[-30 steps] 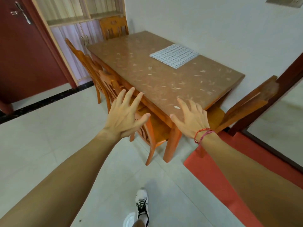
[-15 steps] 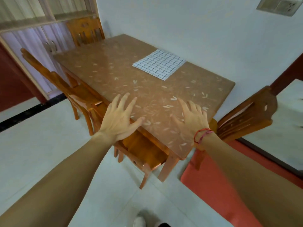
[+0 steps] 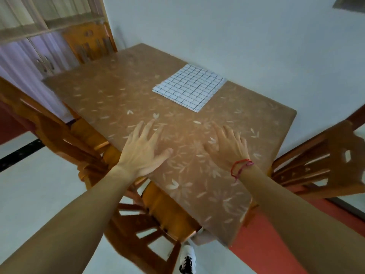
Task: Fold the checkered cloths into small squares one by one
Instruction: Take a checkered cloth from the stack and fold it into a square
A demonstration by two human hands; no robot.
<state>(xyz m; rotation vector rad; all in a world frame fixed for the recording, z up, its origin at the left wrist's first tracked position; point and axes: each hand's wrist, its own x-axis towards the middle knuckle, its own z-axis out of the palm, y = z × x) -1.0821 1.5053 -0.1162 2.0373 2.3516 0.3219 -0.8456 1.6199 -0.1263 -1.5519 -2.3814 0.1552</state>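
Note:
A white checkered cloth with thin dark grid lines lies flat on the far right part of the brown leaf-patterned table, close to the wall. My left hand is stretched out over the near part of the table, fingers spread and straight, holding nothing. My right hand, with a red string on its wrist, is held out the same way to the right. Both hands are well short of the cloth. The picture is blurred by motion.
Wooden chairs stand along the table's left side, under its near corner, at the right end and at the far end. A red mat lies on the pale tiled floor. My shoe shows below.
I have stepped closer to the table. Both open hands now hover over its near surface, and the cloth looks nearer and larger in view.

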